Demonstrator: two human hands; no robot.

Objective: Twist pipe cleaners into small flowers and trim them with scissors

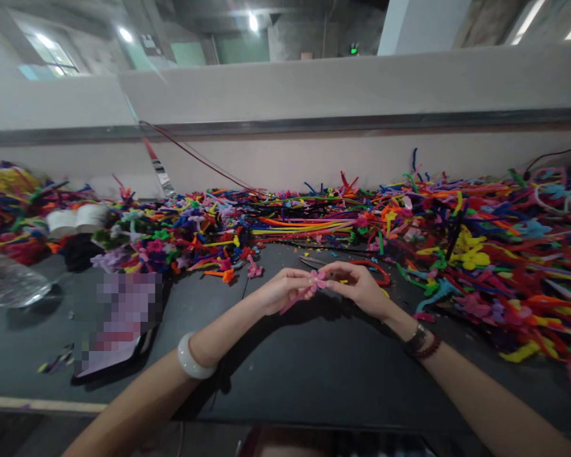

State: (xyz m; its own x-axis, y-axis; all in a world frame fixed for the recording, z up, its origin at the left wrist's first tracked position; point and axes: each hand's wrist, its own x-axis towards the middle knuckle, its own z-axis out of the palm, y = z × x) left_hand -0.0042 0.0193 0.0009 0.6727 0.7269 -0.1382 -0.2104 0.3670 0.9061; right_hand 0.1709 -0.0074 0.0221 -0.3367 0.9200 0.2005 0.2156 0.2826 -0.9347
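Observation:
Between my hands is a pink pipe-cleaner flower [319, 279], its looped petals facing up and a pink stem slanting down to the left. My left hand [289, 291] pinches it at the stem side, with fingers curled. From the other side, my right hand [358, 287] grips a petal between thumb and forefinger. Scissors [378, 271] with red handles lie on the table just behind my right hand, partly hidden by it. A small pink pipe-cleaner piece [254, 267] rests to the left, beyond my left hand.
Heaped colourful pipe cleaners [309, 225] run along the back and right of the dark table [314, 374]. At the left stand a phone or tablet [118, 324] with a blurred screen, white rolls [77, 219] and a clear plastic bag [9, 279]. A low partition [285, 95] rises behind.

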